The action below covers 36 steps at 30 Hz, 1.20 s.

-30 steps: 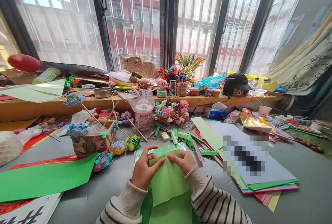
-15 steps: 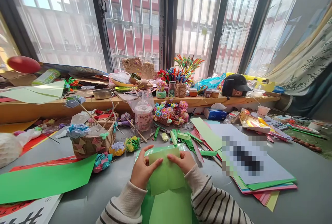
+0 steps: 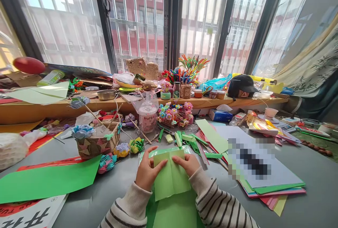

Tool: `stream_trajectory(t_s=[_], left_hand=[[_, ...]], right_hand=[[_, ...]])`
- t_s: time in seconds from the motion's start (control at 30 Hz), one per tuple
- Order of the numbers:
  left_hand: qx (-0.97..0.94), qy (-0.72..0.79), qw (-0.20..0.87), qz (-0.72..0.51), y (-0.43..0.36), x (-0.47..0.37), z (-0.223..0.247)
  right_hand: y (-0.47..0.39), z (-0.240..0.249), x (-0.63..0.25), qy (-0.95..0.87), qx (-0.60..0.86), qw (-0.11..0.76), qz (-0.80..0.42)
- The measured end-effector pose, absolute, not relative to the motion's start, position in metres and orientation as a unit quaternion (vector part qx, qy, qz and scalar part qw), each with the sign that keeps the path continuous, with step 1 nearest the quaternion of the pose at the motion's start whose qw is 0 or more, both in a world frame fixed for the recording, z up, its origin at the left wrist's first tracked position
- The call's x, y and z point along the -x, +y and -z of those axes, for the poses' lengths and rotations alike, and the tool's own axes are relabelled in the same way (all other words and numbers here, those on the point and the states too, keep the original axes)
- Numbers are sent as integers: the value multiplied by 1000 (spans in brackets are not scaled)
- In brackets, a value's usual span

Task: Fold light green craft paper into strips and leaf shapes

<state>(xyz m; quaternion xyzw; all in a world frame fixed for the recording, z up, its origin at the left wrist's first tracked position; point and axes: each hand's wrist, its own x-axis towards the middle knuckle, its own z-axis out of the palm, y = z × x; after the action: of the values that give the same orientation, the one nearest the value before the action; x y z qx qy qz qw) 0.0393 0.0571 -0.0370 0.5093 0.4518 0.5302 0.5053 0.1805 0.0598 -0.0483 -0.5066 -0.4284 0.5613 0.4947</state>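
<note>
Between my hands is a light green paper square [image 3: 172,182] with creases down and across its middle. My left hand [image 3: 148,169] pinches its upper left part, thumb on top and fingers behind. On the upper right, my right hand [image 3: 188,164] grips the same sheet in the same way, thumb near the centre crease. Below the square lies a larger light green sheet [image 3: 175,210], on top of darker green paper in a clear plastic sleeve [image 3: 188,149]. Green paper scraps [image 3: 190,139] are scattered just beyond my hands.
A stack of coloured paper [image 3: 277,187] lies to the right. At left are a green sheet [image 3: 50,180] and a basket [image 3: 95,147] with paper flowers. A pink lidded cup [image 3: 148,118] stands behind my hands. Craft supplies crowd the wooden ledge [image 3: 126,105] under the windows.
The paper square is tilted a little differently, and its vertical crease shows more clearly. Both hands keep their hold. The whole view has shifted slightly.
</note>
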Motion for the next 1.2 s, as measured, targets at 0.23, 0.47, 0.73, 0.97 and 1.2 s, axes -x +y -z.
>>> stream_trajectory(t_s=[0.23,0.47,0.73,0.97,1.2], left_hand=[[-523,458,499,-518,59,-39,41],[-537,464,462,-532,60,-40,44],[-494,469,498,-537,60,-39,41],[-509,460,496,-532,60,-39,42],[-511,456,493,-537,59,-39,40]], right_hand=[[64,52,-180,-452,538,487,-519],[60,48,-180,-429,523,484,-556],[62,51,-182,-457,512,480,-546],[64,53,-183,-436,516,469,-568],[60,49,-182,-424,503,469,-589]])
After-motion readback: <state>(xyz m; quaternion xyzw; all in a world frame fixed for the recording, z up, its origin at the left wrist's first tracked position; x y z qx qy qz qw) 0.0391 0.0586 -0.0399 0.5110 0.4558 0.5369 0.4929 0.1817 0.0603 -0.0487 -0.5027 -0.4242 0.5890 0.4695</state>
